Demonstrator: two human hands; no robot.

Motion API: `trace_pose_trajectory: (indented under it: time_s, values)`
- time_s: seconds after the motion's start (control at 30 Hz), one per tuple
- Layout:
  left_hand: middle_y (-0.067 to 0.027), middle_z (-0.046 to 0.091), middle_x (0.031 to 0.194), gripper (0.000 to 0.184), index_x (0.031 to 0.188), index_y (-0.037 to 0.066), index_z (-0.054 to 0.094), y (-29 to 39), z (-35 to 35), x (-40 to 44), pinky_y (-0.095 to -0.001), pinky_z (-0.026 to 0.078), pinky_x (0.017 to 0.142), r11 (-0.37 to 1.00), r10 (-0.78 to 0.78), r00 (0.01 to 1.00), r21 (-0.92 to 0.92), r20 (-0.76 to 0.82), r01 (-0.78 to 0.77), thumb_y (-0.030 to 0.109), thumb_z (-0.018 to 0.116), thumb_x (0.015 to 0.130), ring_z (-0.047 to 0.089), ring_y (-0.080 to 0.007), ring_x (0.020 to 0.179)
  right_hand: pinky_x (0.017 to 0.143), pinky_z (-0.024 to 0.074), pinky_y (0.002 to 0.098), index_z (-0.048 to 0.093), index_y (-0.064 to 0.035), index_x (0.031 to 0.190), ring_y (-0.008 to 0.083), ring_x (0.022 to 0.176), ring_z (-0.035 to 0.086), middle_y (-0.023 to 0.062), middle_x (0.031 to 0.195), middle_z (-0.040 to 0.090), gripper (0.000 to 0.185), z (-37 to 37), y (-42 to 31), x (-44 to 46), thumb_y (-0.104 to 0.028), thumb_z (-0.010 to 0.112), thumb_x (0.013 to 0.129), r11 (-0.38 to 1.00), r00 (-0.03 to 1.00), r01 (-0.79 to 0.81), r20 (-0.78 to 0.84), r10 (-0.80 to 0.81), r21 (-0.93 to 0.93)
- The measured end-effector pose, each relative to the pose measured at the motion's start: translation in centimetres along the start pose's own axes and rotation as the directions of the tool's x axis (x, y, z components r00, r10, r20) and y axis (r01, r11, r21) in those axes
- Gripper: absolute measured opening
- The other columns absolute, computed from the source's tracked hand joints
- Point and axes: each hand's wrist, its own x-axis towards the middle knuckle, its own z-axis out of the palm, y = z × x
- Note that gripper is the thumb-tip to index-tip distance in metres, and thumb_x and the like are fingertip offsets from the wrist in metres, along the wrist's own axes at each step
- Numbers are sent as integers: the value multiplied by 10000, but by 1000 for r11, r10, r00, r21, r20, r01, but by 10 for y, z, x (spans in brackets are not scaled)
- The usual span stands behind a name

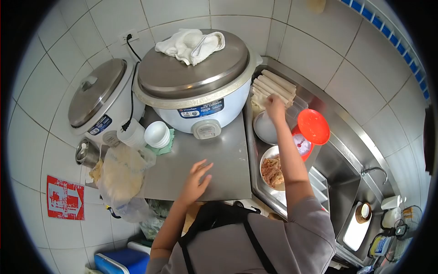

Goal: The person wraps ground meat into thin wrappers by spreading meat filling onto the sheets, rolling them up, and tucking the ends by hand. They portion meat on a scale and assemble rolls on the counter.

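Here, left fingers [202, 170] spread above steel counter [228, 166] by tiled wall [310, 59]; right fingers [272, 101] unclear.

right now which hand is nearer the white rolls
Right: the right hand is at the near edge of the white rolls; the left hand is farther off, over the steel counter.

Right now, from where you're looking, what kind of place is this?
Probably a kitchen, maybe a restaurant's: there's a big white steel-lidded rice cooker, a rectangular grey metal sink and a pile of long pale rolls that look like food.
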Motion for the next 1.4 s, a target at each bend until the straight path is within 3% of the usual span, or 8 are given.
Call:
trace_pose_trajectory:
  time_s: [0.53,0.6,0.67,0.77,0.97,1.1,1.27,1.4]
  values:
    - [-112,608,999,244,1092,16,608,-3,-106,-113,-301,489,757,884,-438,879,87,-188,459,48,578,852,613,-224,888,789,520,421,654,-9,996,328,949,633,206,1062,632,262,148,91,67,-112,444,878,819,846,133,494,199,-558]
    - [-132,617,960,228,1073,12,618,-8,-111,-119,-307,487,751,862,-464,863,123,-198,492,84,576,860,617,-239,865,795,516,425,631,5,1020,332,945,631,214,1046,633,271,151,81,55,-113,429,884,925,923,-228,234,305,-305]
    - [-160,619,939,224,1041,8,628,-12,-128,-121,-329,485,751,779,-547,804,210,-233,591,133,578,862,616,-280,841,803,502,433,629,-13,1029,349,958,621,214,1011,639,299,179,137,61,-176,420,890,638,825,479,557,-94,-603]
    - [-212,607,953,214,968,15,637,-48,-147,-131,-407,477,768,628,-590,731,373,-344,683,172,577,836,595,-374,848,843,481,395,651,-68,1032,308,972,625,166,1073,640,294,137,89,73,-230,465,872,772,785,232,582,210,-592]
    - [-224,610,945,259,1047,-15,578,-122,-181,-146,-448,448,830,501,-460,728,528,-508,685,93,532,816,577,-390,916,712,510,366,595,14,1128,305,871,638,208,1042,636,426,116,182,130,-245,625,791,891,800,352,586,-127,-287]
    - [-226,576,987,205,947,-22,570,-137,-188,-109,-446,462,810,795,-241,634,225,-735,563,82,585,771,564,-399,898,449,362,342,546,-50,737,128,531,491,3,653,546,316,-10,88,105,-339,571,863,942,767,-333,570,293,-37]
    - [-175,550,896,160,828,20,569,-169,-171,-105,-405,485,741,714,39,842,605,-537,352,112,637,716,558,-338,804,683,431,246,613,-53,1106,90,802,553,20,889,609,390,-92,-32,-10,-368,612,876,847,949,-246,297,111,470]
    - [-146,556,815,117,762,37,589,-184,-164,-109,-399,480,710,618,22,855,679,-518,395,121,635,695,562,-299,781,862,421,277,543,-11,1231,159,970,552,79,1048,604,448,-101,-93,-61,-285,615,883,935,882,-127,470,-46,330]
